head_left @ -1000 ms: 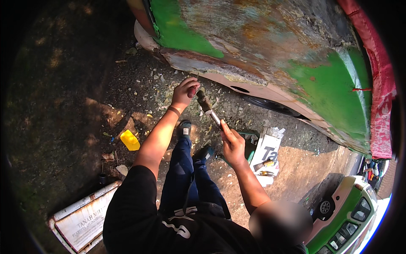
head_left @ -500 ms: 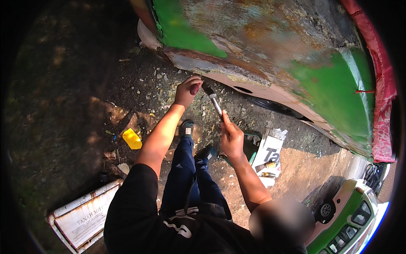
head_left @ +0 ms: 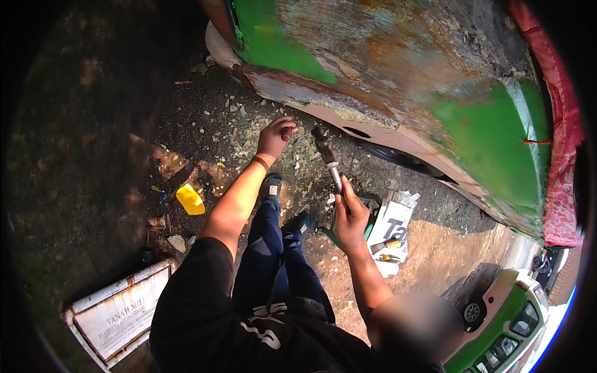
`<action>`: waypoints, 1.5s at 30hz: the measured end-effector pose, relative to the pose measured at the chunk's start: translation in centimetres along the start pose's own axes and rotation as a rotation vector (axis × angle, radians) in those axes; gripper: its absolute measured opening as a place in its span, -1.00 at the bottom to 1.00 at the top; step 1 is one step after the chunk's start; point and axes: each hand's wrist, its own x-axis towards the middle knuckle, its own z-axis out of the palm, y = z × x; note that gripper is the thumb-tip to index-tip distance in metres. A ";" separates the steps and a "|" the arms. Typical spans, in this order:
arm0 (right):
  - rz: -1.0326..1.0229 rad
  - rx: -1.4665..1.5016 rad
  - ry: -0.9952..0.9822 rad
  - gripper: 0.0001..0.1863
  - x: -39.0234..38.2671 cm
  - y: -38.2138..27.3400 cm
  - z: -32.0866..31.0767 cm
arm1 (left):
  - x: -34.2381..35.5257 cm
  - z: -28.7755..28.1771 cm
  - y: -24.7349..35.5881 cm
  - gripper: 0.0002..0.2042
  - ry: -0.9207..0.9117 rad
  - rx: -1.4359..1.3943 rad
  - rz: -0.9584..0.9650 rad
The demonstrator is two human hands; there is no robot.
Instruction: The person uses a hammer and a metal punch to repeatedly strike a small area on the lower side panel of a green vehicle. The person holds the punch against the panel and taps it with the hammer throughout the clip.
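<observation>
Chip-strewn ground (head_left: 196, 127) is lying below a patchy vehicle panel (head_left: 398, 74); L hand (head_left: 274, 138) is clutching a reddish handle (head_left: 287, 132), R hand (head_left: 352, 219) holding a hammer (head_left: 330, 158) nearby; prob. mid-chipping, next hit needing careful aim.

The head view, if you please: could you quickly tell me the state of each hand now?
Left hand: closed around a reddish handle.
Right hand: closed, holding a hammer by its handle.

I can see from far off a black shirt (head_left: 199, 317) with short sleeves (head_left: 208, 258), white marks (head_left: 271, 339), dark blue pants (head_left: 254, 248) and dark shoes (head_left: 271, 181) with pale patches (head_left: 273, 190).
</observation>
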 end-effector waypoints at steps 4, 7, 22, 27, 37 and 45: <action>0.184 0.048 -0.042 -0.74 -1.3 2.0 -0.5 | -0.6 -0.4 -0.1 -0.83 -0.008 -0.106 -0.108; 0.244 0.187 -0.069 -0.70 -3.1 4.3 0.0 | -0.6 -1.2 0.6 -0.85 -0.016 -0.140 -0.199; 0.825 0.335 -0.178 -0.70 -10.9 6.7 -4.0 | -13.8 -7.0 -0.1 -0.90 0.030 -0.568 -0.747; 0.770 0.098 -0.169 -0.52 -12.2 9.1 -2.9 | -15.3 -6.5 -0.7 -0.93 -0.014 -0.584 -0.719; 0.593 0.230 -0.125 -0.54 -6.5 7.2 0.7 | -2.8 -4.9 1.7 -0.78 -0.069 -0.508 -0.138; 0.500 0.246 -0.168 -0.56 -5.1 5.7 0.8 | 1.5 -3.0 1.1 -0.79 -0.029 -0.489 0.046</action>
